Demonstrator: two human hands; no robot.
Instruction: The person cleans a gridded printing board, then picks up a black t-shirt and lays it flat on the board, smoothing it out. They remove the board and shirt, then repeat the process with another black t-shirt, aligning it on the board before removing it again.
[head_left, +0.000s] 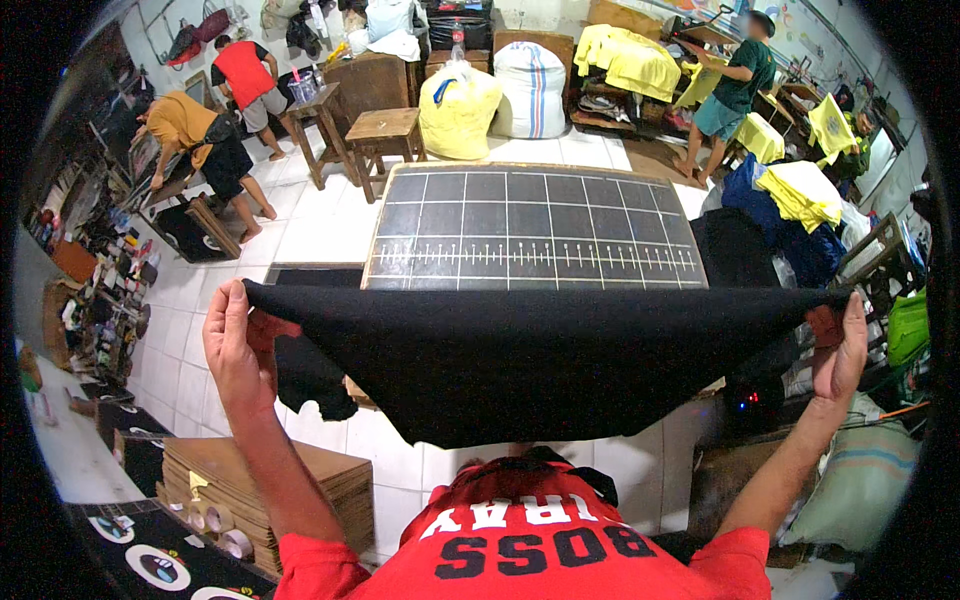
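I hold a black garment [530, 355] stretched wide in the air in front of me. My left hand [237, 348] grips its left corner and my right hand [838, 345] grips its right corner, both raised at the same height. The cloth sags in the middle and a loose flap hangs below my left hand. Behind it lies a dark board [530, 225] marked with a white grid and ruler lines; the cloth hides its near edge. My red shirt fills the bottom of the view.
A stack of flat cardboard [270, 485] with tape rolls sits at lower left. Wooden stools [385, 130] and stuffed sacks [530, 90] stand beyond the board. Yellow garments [800, 190] pile at right. Three other people work at the back.
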